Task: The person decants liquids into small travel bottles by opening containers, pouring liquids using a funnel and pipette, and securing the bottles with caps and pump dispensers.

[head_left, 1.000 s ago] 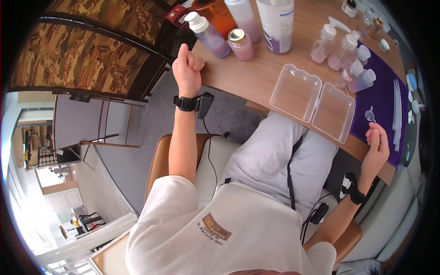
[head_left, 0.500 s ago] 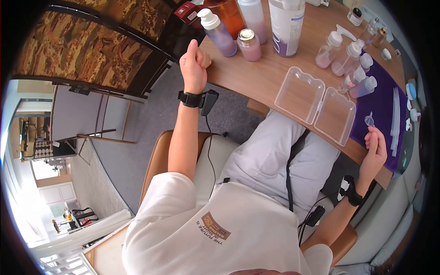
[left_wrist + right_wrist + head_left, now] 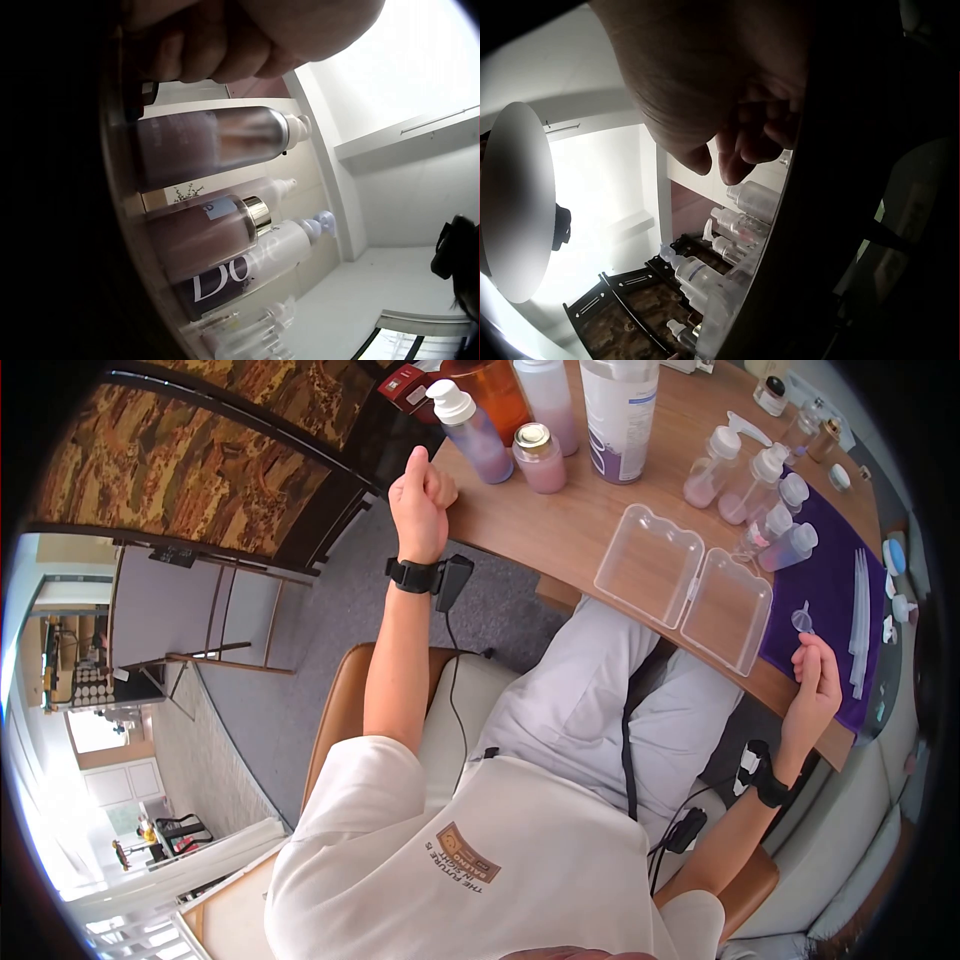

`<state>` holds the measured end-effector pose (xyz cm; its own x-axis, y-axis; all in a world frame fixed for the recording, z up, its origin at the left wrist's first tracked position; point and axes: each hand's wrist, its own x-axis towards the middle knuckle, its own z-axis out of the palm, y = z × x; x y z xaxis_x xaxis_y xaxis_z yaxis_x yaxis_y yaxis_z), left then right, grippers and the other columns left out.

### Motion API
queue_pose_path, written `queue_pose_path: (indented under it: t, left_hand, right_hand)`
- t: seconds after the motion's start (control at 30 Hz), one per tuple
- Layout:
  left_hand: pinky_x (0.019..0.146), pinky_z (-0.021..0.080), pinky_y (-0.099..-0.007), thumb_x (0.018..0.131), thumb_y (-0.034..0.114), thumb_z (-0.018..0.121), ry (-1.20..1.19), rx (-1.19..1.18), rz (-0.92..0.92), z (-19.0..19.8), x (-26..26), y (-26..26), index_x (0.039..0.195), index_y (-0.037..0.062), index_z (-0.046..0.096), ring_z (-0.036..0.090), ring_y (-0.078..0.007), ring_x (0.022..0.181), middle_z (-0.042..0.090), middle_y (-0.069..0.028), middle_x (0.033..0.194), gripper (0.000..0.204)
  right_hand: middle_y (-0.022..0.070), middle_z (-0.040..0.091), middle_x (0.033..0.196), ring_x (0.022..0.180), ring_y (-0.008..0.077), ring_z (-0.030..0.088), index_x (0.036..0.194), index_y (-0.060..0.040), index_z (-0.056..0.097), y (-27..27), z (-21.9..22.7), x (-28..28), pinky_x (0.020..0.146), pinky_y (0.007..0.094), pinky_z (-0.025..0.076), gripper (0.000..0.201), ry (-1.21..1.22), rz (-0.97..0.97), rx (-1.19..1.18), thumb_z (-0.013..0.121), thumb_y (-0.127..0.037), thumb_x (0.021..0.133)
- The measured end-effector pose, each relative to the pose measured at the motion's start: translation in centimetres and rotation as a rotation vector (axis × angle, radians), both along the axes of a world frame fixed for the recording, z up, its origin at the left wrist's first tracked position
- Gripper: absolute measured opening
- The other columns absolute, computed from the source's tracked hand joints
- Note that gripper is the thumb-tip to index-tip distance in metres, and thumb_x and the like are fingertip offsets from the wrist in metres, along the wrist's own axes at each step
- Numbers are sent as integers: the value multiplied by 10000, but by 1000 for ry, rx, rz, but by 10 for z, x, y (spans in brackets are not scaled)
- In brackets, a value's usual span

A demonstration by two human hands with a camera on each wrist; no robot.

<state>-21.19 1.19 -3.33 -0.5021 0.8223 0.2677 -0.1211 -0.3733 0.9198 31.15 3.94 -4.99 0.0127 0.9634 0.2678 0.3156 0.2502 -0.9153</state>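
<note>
My left hand (image 3: pixel 420 510) is at the table's left corner, its fingers curled into a fist around nothing and its thumb lying along the top. Nearest to it stand a pump bottle (image 3: pixel 475 440) of purplish liquid and a gold-capped jar (image 3: pixel 540 460) of pink liquid. My right hand (image 3: pixel 817 678) rests at the front right edge with loosely bent fingers, which hold nothing in the right wrist view. Just beyond its fingertips lies a small clear funnel (image 3: pixel 802 621) on a purple cloth (image 3: pixel 835 575). An open clear plastic case (image 3: pixel 650 565) lies between the hands.
Behind the case stands a tall white Dove bottle (image 3: pixel 620 420). Several small clear bottles (image 3: pixel 745 490) with pink or bluish liquid cluster at the cloth's left edge. Clear thin tubes (image 3: pixel 860 625) lie on the cloth. An orange container (image 3: pixel 487 395) stands at the back left.
Over the second the head view has shifted slightly. Both hands keep their poses, and the things on the table stay where they are.
</note>
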Motion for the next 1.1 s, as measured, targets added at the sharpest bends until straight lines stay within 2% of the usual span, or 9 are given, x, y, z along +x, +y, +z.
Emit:
queue_pose_path:
  t: [0.07, 0.47, 0.57, 0.87, 0.93, 1.0, 1.1]
  left_hand:
    - [550, 190, -336, 1143, 324, 485, -18, 19, -4, 0, 1, 1, 592, 142, 315, 200, -110, 540, 256, 48, 567, 605]
    - [549, 188, -339, 1141, 317, 489, -27, 9, 4, -1, 0, 1, 587, 142, 318, 207, -110, 539, 262, 46, 564, 605]
    - [589, 228, -352, 1139, 345, 474, 4, -38, 13, 2, 2, 1, 604, 156, 297, 188, -138, 561, 207, 33, 573, 594]
    - [603, 261, -329, 1142, 349, 472, -93, -174, -125, 17, -17, -1, 637, 167, 293, 193, -128, 572, 203, 52, 596, 566]
    - [604, 271, -305, 1139, 327, 499, -44, -209, -107, 29, -28, -2, 680, 159, 357, 248, -104, 577, 253, 60, 619, 509]
    - [614, 291, -295, 1135, 300, 520, 143, -157, -72, 43, -37, 5, 730, 149, 411, 299, -88, 606, 311, 61, 655, 446]
    - [689, 379, -249, 1100, 263, 614, 302, -174, -49, 67, -54, 20, 937, 101, 572, 437, -68, 703, 476, 56, 785, 234]
  right_hand:
    - [-29, 613, 905, 793, 43, 494, 1178, 8, 736, 0, 0, 0, 708, 194, 381, 227, 4, 5, 1, 590, -147, 1100]
    - [-32, 608, 901, 802, 43, 498, 1158, -4, 737, -1, 3, -1, 712, 198, 383, 217, 34, 26, -7, 603, -162, 1094]
    - [-29, 610, 892, 804, 45, 507, 1142, -13, 741, -1, 4, -2, 704, 203, 383, 201, 49, 31, -14, 628, -169, 1083]
    - [-27, 604, 883, 805, 47, 506, 1114, -11, 739, -2, 7, -6, 693, 210, 370, 174, 66, 38, -20, 627, -138, 1075]
    - [-26, 602, 881, 803, 48, 507, 1108, -7, 738, -3, 8, -7, 691, 210, 366, 173, 75, 42, -22, 627, -135, 1074]
    - [-24, 599, 881, 804, 50, 507, 1107, -4, 737, -4, 10, -7, 690, 210, 365, 174, 69, 39, -28, 626, -133, 1073]
    - [-21, 594, 883, 804, 52, 506, 1105, -2, 737, -4, 11, -8, 688, 211, 363, 176, 68, 40, -23, 625, -133, 1074]
